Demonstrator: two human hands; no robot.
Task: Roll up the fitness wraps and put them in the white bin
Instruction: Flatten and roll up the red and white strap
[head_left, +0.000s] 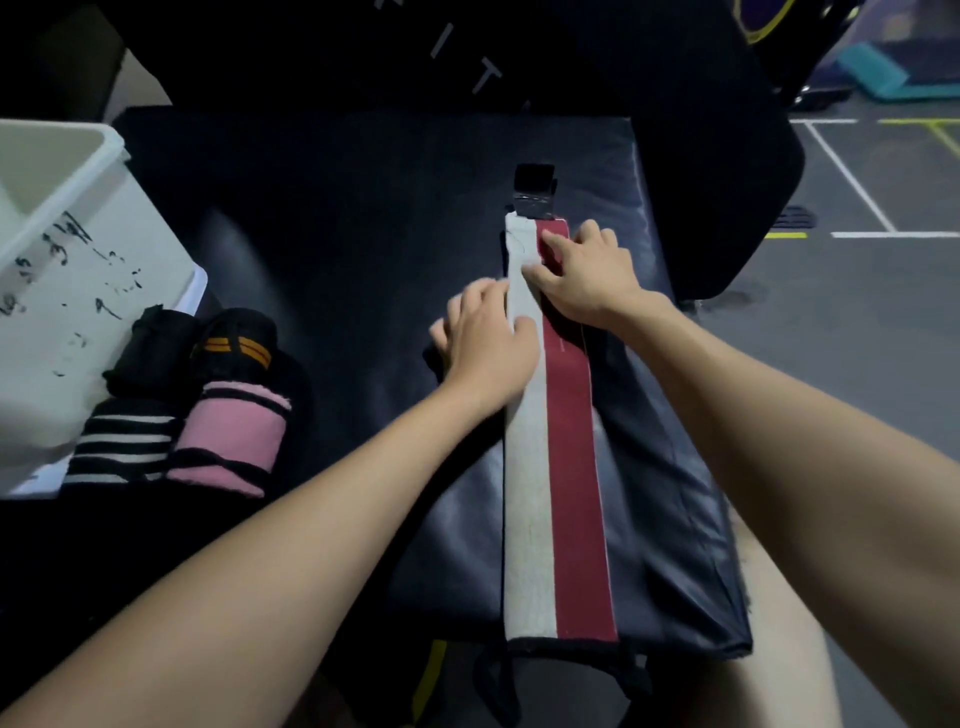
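- We see a long white and dark red wrap laid flat on a dark padded mat, running from the lower centre of the frame up to centre right.
- A black tab ends the wrap at its far end.
- Our left hand lies flat on the wrap's white half, fingers straight, grasping nothing.
- Our right hand presses near the far end, fingers bent, tips on the cloth; whether it pinches the cloth we cannot tell.
- The white bin stands at upper left.
- Four rolled wraps lie just beside the bin: black, black with orange stripes, black-and-white striped, pink.
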